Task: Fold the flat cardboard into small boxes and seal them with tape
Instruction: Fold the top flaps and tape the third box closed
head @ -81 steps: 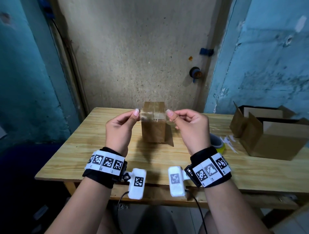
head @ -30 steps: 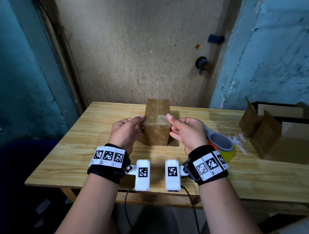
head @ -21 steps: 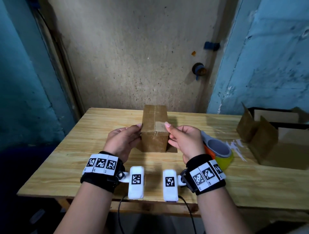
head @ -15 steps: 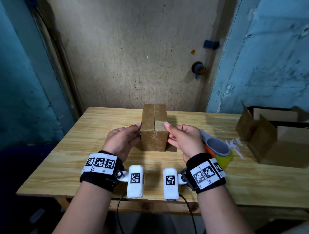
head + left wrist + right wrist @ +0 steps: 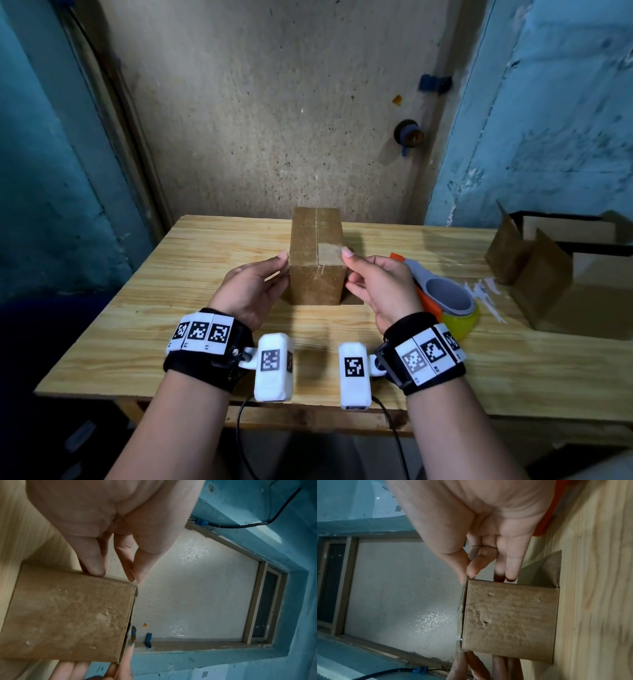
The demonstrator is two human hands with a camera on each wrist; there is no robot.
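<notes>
Box point(image 5: 315, 255) closed, between both hands

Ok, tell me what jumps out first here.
A small cardboard box stands upright mid-table, the left hand and right hand touching its two sides at the top edge, where a clear tape strip crosses. Right of it lies an orange-and-grey tape dispenser, with open cardboard boxes beyond.
</notes>
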